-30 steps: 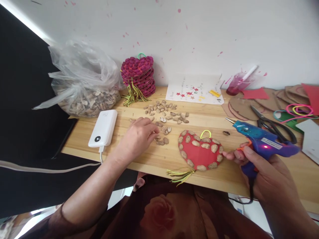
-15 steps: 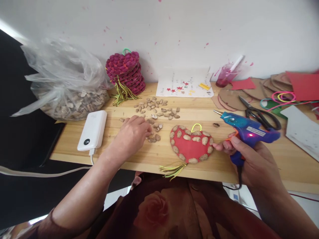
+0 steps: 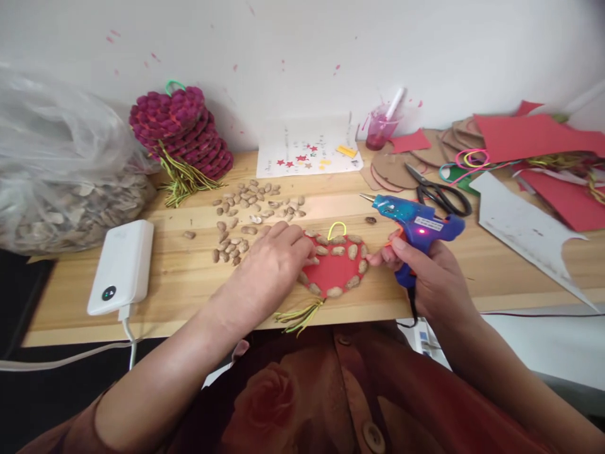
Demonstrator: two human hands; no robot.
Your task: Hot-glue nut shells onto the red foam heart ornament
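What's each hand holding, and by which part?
The right hand holds the glue gun by its handle. The left hand is over the left side of the red heart; whether its fingers pinch anything cannot be told.

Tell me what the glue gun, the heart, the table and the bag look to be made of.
Glue gun: likely hard plastic, from its smooth blue shine; its nozzle looks metal, brassy and tapered.
Heart: perhaps red card or paper, flat and matte; felt isn't ruled out.
Table: wood or wood-look laminate, with pale grain lines.
Bag: thin plastic film, clear and crinkled.
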